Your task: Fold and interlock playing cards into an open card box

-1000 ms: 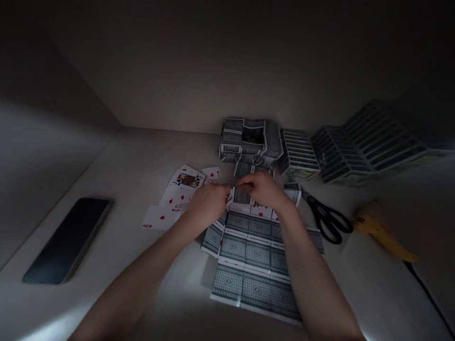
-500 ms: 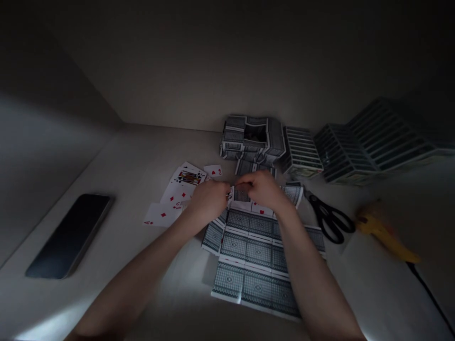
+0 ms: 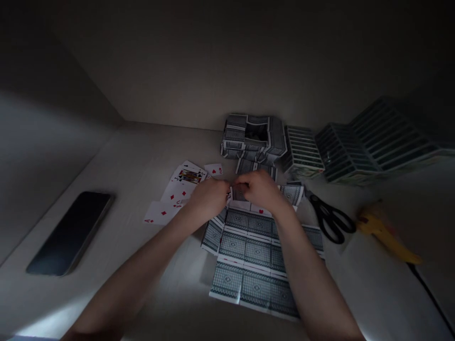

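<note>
A small craft spot, dimly lit, on a pale counter (image 3: 137,151) closed in by a plain back wall (image 3: 170,90) and a side wall (image 3: 46,151); a panel of joined playing cards (image 3: 256,251), scissors (image 3: 329,218) and a yellow corded tool (image 3: 387,236) mark it as a place for handiwork; a phone (image 3: 69,234) lies at the left; whether home or office, I cannot tell.

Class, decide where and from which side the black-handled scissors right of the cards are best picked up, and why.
Probably by the black handle loops, coming from the near right with the right hand: the scissors lie flat with both loops spread toward that side, offering open rings to hold, while the blades point away toward the folded cards.
</note>
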{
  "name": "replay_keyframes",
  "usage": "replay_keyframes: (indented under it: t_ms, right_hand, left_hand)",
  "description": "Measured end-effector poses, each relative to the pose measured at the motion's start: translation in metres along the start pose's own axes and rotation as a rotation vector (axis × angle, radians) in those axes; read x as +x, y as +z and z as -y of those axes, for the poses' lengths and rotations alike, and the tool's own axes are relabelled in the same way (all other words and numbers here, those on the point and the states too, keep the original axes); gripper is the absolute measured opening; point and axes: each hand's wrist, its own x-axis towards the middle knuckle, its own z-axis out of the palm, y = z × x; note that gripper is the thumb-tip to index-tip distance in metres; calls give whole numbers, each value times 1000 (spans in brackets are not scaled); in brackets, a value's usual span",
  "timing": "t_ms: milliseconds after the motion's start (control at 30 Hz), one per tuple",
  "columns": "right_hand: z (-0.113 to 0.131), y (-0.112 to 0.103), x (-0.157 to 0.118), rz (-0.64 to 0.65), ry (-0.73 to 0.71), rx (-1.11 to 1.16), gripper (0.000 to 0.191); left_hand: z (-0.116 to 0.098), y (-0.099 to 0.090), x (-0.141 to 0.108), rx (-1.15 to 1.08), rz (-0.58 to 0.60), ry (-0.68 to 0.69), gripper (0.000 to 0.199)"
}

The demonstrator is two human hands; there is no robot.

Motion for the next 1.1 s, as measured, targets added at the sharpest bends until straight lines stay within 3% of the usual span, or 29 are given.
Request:
replay_keyframes:
  t_ms: [200, 333, 667, 1100]
  right_hand:
    - [0, 3, 0, 2, -3, 14, 28]
    - [-2, 2, 0, -13, 2, 21, 25]
    - [-5, -4, -2, -42, -20, 21, 25]
    - [6, -8, -2, -33, 3, -8, 23]
  left_hand:
    - [11, -11, -4, -170, 104, 101, 28]
    - [13, -13, -7, -101, 116, 7, 32]
    - [0, -3, -6, -54, -22, -7, 29]
    - [0, -9, -9, 19, -15, -26, 30]
